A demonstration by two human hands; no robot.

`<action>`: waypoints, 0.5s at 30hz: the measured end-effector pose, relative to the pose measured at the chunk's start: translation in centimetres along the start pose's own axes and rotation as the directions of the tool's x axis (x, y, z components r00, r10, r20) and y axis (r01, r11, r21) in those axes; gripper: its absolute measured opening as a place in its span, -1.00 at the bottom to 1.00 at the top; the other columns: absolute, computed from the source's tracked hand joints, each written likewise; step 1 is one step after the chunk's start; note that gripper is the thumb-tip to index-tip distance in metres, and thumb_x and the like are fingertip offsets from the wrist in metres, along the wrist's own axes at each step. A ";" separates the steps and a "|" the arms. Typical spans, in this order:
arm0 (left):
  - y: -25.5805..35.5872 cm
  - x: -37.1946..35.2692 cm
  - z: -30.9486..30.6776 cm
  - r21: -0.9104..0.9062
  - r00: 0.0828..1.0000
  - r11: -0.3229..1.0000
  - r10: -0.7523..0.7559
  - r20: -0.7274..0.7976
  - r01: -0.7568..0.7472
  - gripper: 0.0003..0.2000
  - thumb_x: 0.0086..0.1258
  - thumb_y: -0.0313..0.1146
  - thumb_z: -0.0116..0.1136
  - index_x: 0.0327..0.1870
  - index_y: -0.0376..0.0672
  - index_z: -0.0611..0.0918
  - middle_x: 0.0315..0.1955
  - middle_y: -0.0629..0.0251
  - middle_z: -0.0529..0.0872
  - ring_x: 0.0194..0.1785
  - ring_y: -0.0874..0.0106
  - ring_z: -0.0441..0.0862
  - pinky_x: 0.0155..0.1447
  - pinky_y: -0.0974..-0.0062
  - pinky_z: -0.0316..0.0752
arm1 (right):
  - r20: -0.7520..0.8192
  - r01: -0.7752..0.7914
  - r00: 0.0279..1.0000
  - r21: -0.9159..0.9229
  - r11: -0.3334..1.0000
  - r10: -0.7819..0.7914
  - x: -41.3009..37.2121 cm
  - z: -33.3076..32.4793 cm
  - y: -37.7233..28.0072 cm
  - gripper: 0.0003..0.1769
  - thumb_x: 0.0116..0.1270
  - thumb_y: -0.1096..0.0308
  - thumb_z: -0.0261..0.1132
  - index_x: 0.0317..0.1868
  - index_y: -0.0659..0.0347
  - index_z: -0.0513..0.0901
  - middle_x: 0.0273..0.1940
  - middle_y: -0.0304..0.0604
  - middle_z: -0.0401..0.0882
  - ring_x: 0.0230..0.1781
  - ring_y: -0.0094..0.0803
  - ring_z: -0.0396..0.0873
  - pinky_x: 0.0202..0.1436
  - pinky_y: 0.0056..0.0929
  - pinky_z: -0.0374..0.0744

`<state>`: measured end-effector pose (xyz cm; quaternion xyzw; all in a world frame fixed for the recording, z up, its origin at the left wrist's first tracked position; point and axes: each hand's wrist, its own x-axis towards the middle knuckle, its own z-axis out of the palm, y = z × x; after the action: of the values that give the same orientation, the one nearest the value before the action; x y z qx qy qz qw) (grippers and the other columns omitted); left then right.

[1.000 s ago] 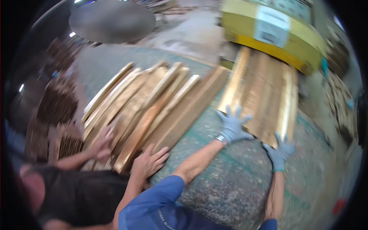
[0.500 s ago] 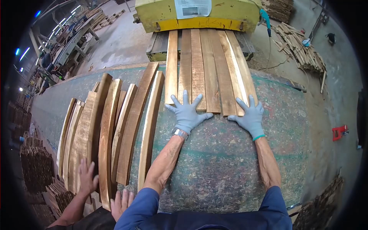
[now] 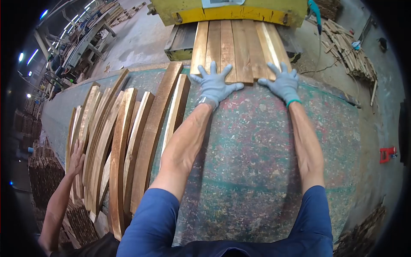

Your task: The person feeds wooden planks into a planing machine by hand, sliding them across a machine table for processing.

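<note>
Several wooden boards (image 3: 239,49) lie side by side, their far ends under the yellow machine (image 3: 231,13). My left hand (image 3: 215,85), in a grey glove, is spread over the near ends of the left boards, thumb pointing right. Across the near ends of the right boards lies my right hand (image 3: 281,83), also gloved, its fingers spread. Both palms are at the board ends, and neither hand wraps round a board. Under my forearms is the worn, speckled green table (image 3: 257,162).
On the left stand several loose boards (image 3: 145,141) on edge, with a co-worker's bare hand (image 3: 77,158) against them. A teal air tool (image 3: 315,13) hangs beside the machine. Wood scraps (image 3: 349,47) are piled on the floor at right, near a red object (image 3: 387,155).
Both my hands and the boards have moved forward, and the boards reach further under the machine. The co-worker's hand has shifted left, and several standing boards there have tilted and spread.
</note>
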<state>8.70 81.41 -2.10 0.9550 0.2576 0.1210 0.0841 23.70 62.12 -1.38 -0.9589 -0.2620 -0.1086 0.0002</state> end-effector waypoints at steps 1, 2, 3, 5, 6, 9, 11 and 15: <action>-0.3 0.5 0.3 0.000 1.000 1.000 0.006 -0.020 -0.006 -0.08 -0.06 0.61 0.14 0.44 0.50 0.41 0.54 0.03 0.15 0.56 -0.35 -0.19 0.39 -0.55 -0.60 | 0.024 0.013 1.000 -0.002 1.000 -0.013 0.7 -0.2 -0.2 -0.02 0.01 -0.67 0.13 0.46 -0.54 0.33 0.47 -0.11 0.24 0.29 0.10 0.28 0.29 -0.08 0.29; -0.6 0.9 0.7 -0.007 1.000 1.000 0.002 -0.026 -0.002 -0.08 -0.06 0.60 0.14 0.44 0.50 0.41 0.53 0.05 0.16 0.56 -0.34 -0.19 0.39 -0.55 -0.60 | 0.015 0.026 1.000 -0.010 1.000 -0.026 1.3 0.5 0.0 -0.02 0.02 -0.68 0.11 0.47 -0.56 0.31 0.50 -0.10 0.20 0.29 0.12 0.29 0.29 -0.07 0.29; -0.6 1.3 0.7 -0.017 0.999 1.000 -0.001 -0.036 0.000 -0.08 -0.06 0.60 0.15 0.43 0.50 0.41 0.53 0.06 0.17 0.56 -0.34 -0.19 0.39 -0.55 -0.59 | 0.056 0.017 0.998 -0.003 1.000 -0.017 1.5 0.0 -0.2 0.00 0.02 -0.68 0.12 0.47 -0.52 0.30 0.52 -0.10 0.17 0.30 0.13 0.27 0.30 -0.06 0.29; -0.9 2.5 1.3 -0.039 0.997 0.999 -0.010 -0.076 0.007 -0.09 -0.07 0.58 0.19 0.43 0.51 0.42 0.51 0.12 0.21 0.56 -0.32 -0.18 0.40 -0.55 -0.58 | 0.089 0.022 0.996 -0.002 1.000 -0.021 2.3 0.1 -0.6 0.04 0.01 -0.67 0.14 0.49 -0.45 0.28 0.55 -0.09 0.12 0.34 0.15 0.24 0.32 -0.04 0.28; -1.1 2.7 1.5 -0.059 0.996 0.998 -0.014 -0.086 0.009 -0.09 -0.07 0.57 0.20 0.43 0.51 0.42 0.51 0.12 0.21 0.56 -0.31 -0.18 0.40 -0.55 -0.58 | 0.088 0.035 0.996 -0.004 0.999 -0.034 2.6 0.4 -0.4 0.07 0.01 -0.67 0.15 0.50 -0.41 0.27 0.56 -0.08 0.10 0.35 0.16 0.23 0.34 -0.02 0.27; -1.8 4.2 1.2 -0.145 0.997 0.989 -0.012 -0.076 0.001 -0.07 -0.11 0.54 0.24 0.43 0.53 0.41 0.54 0.06 0.15 0.58 -0.32 -0.29 0.40 -0.54 -0.64 | 0.089 0.091 0.992 -0.046 0.995 -0.087 3.9 0.7 -0.2 0.12 -0.01 -0.66 0.17 0.52 -0.32 0.24 0.57 -0.06 0.07 0.39 0.20 0.18 0.38 0.03 0.24; -2.1 5.2 1.3 -0.125 0.998 0.992 -0.011 -0.059 0.003 -0.08 -0.10 0.54 0.24 0.42 0.53 0.42 0.53 0.06 0.16 0.58 -0.33 -0.28 0.40 -0.54 -0.63 | 0.108 0.132 0.986 -0.055 0.990 -0.125 4.4 0.8 -0.2 0.15 -0.01 -0.67 0.17 0.53 -0.26 0.21 0.57 -0.03 0.06 0.43 0.24 0.11 0.41 0.07 0.20; -2.5 7.1 2.1 -0.043 0.997 0.999 0.003 -0.079 -0.007 -0.14 -0.04 0.55 0.18 0.40 0.53 0.46 0.52 0.10 0.18 0.55 -0.34 -0.19 0.37 -0.59 -0.56 | 0.052 0.242 0.970 -0.123 0.962 -0.237 5.4 2.5 0.1 0.19 0.02 -0.69 0.11 0.56 -0.20 0.15 0.57 0.01 0.04 0.48 0.20 0.05 0.42 0.14 0.15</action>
<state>14.02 86.92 -3.32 0.9480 0.2556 0.1646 0.0944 28.84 64.88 -2.67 -0.9201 -0.3684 -0.1071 -0.0795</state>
